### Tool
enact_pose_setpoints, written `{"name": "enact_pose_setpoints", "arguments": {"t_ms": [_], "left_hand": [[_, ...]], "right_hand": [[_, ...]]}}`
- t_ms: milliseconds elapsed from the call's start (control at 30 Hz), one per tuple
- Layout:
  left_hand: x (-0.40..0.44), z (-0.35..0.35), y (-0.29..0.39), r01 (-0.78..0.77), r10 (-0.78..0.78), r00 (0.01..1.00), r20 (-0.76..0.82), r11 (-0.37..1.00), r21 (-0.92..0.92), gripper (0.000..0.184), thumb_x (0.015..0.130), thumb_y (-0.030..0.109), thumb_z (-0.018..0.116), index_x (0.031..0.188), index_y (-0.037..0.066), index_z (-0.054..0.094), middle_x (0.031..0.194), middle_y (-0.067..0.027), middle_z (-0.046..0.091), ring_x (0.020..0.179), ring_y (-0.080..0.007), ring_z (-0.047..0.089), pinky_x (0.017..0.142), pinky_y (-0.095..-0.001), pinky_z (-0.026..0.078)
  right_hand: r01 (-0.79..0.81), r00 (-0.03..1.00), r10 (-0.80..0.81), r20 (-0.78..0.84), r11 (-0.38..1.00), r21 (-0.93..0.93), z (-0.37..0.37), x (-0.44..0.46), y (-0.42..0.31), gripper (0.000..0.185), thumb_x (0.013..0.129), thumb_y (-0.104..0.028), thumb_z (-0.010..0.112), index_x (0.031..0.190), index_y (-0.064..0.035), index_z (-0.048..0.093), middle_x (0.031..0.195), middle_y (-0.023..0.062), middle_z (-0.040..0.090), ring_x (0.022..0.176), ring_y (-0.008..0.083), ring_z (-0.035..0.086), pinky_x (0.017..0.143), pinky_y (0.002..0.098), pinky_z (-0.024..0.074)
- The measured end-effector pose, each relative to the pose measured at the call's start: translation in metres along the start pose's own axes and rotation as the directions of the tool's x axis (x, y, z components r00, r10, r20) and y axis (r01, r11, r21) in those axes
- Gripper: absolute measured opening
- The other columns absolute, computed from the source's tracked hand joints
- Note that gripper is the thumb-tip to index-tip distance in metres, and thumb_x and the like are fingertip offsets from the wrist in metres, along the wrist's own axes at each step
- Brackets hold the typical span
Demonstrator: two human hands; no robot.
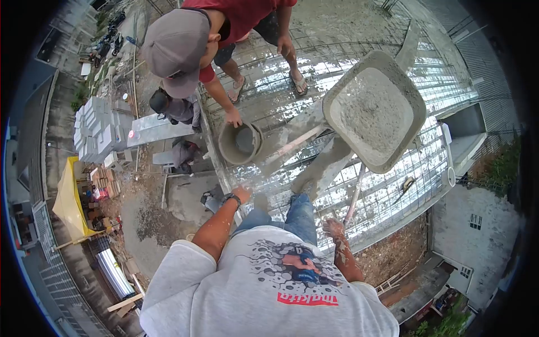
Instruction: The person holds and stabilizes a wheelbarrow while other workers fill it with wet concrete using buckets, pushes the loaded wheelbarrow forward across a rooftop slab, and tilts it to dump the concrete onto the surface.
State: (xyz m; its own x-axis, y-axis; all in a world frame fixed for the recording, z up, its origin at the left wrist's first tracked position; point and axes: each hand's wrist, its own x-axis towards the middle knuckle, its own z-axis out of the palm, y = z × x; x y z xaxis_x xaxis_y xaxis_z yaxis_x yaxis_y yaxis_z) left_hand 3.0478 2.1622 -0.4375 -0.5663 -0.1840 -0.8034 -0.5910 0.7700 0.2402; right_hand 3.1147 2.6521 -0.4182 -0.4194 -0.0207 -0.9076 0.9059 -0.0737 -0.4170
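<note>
My left hand (242, 194), with a dark watch on the wrist, is held out low beside my leg, its fingers loosely apart and nothing visible in them. Beyond it a co-worker's hand (233, 117) grips the rim of a mortar-stained bucket (229, 145). My right hand (334, 228), smeared with cement, hangs beside the end of a wheelbarrow handle (353, 203); its fingers look loose and not wrapped round it. The wheelbarrow (412, 115) stands ahead of me to the right, its tray holding wet concrete (373, 104). Its other handle (297, 140) points toward the bucket.
Steel mesh (331, 67) covers the slab, with concrete-smeared planks (320, 163) beneath the wheelbarrow. The slab edge (216, 151) drops on the left toward two people, stacked blocks (95, 126) and a yellow tarp (70, 196). A trowel-like tool (407, 183) lies right.
</note>
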Motion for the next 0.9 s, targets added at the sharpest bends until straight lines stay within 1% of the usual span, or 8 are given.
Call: {"name": "enact_pose_setpoints", "arguments": {"t_ms": [33,133,200,300,367,600,767,900], "left_hand": [[-0.051,-0.034,0.011,-0.076,0.082,0.995,0.049,0.992,-0.103,0.074,0.083,0.058,0.048,0.133,0.004,0.047,0.130,-0.0252,0.052,0.119,-0.0402,0.051,0.101,-0.0436,0.040],[-0.006,0.031,-0.078,0.101,-0.109,0.990,-0.093,0.991,-0.091,0.058,0.083,0.060,0.052,0.126,0.020,0.056,0.131,-0.0183,0.053,0.119,-0.0383,0.051,0.101,-0.0417,0.039],[-0.035,0.017,-0.092,0.074,-0.075,0.997,-0.003,0.996,-0.057,0.069,0.083,0.061,0.051,0.129,0.010,0.052,0.134,-0.0217,0.050,0.122,-0.0398,0.048,0.103,-0.0434,0.038],[-0.100,-0.022,-0.081,0.069,-0.066,0.996,0.060,0.997,-0.038,0.064,0.087,0.055,0.045,0.129,0.007,0.052,0.132,-0.0228,0.051,0.121,-0.0390,0.050,0.102,-0.0447,0.040],[-0.118,-0.022,-0.083,0.121,-0.121,0.993,0.012,0.992,-0.047,0.050,0.094,0.041,0.034,0.127,0.012,0.056,0.128,-0.0210,0.055,0.118,-0.0392,0.053,0.099,-0.0472,0.043],[-0.101,0.021,-0.104,0.046,-0.069,0.994,-0.085,0.968,-0.245,0.054,0.092,0.048,0.038,0.127,0.010,0.056,0.128,-0.0211,0.054,0.120,-0.0361,0.052,0.102,-0.0455,0.040],[-0.102,0.015,-0.099,0.080,-0.100,0.994,-0.043,0.941,-0.328,0.058,0.089,0.050,0.045,0.130,0.009,0.053,0.136,-0.0193,0.049,0.125,-0.0358,0.048,0.105,-0.0436,0.038],[-0.077,0.040,-0.112,0.109,-0.159,0.984,-0.085,0.901,-0.420,0.061,0.087,0.051,0.047,0.133,0.012,0.050,0.136,-0.0178,0.049,0.125,-0.0358,0.048,0.104,-0.0428,0.038]], "right_hand": [[0.002,0.999,-0.007,-0.050,0.995,-0.100,0.015,-0.009,-0.007,0.025,0.089,-0.024,0.059,0.108,-0.0069,0.058,0.087,0.0095,0.066,0.070,0.0230,0.065,0.055,0.0352,0.0515],[-0.008,0.995,-0.018,-0.097,0.965,-0.262,0.036,-0.013,-0.021,0.026,0.091,-0.028,0.057,0.109,-0.0089,0.059,0.090,0.0099,0.067,0.072,0.0242,0.066,0.058,0.0361,0.0532],[0.007,0.993,-0.049,-0.109,0.934,-0.356,0.047,-0.023,-0.031,0.026,0.092,-0.029,0.057,0.109,-0.0092,0.059,0.091,0.0104,0.067,0.073,0.0244,0.066,0.059,0.0359,0.0534],[0.020,0.993,-0.065,-0.098,0.917,-0.398,0.048,-0.022,-0.043,0.030,0.093,-0.030,0.056,0.111,-0.0069,0.058,0.095,0.0124,0.067,0.077,0.0257,0.066,0.062,0.0363,0.0547],[0.025,0.996,-0.059,-0.067,0.904,-0.427,0.048,-0.017,-0.052,0.034,0.094,-0.032,0.054,0.115,-0.0060,0.057,0.098,0.0134,0.068,0.078,0.0264,0.066,0.062,0.0365,0.0551],[0.086,0.993,-0.117,-0.023,0.832,-0.548,0.083,-0.029,-0.085,0.037,0.093,-0.033,0.055,0.117,-0.0051,0.055,0.106,0.0164,0.065,0.084,0.0267,0.066,0.064,0.0366,0.0539],[0.109,0.991,-0.133,-0.009,0.845,-0.524,0.103,-0.037,-0.094,0.025,0.090,-0.031,0.062,0.101,-0.0092,0.058,0.084,0.0056,0.064,0.070,0.0196,0.063,0.061,0.0327,0.0529],[0.131,0.989,-0.148,0.015,0.820,-0.557,0.098,-0.034,-0.089,0.029,0.091,-0.034,0.061,0.106,-0.0088,0.058,0.088,0.0078,0.066,0.071,0.0199,0.064,0.060,0.0332,0.0535]]}}
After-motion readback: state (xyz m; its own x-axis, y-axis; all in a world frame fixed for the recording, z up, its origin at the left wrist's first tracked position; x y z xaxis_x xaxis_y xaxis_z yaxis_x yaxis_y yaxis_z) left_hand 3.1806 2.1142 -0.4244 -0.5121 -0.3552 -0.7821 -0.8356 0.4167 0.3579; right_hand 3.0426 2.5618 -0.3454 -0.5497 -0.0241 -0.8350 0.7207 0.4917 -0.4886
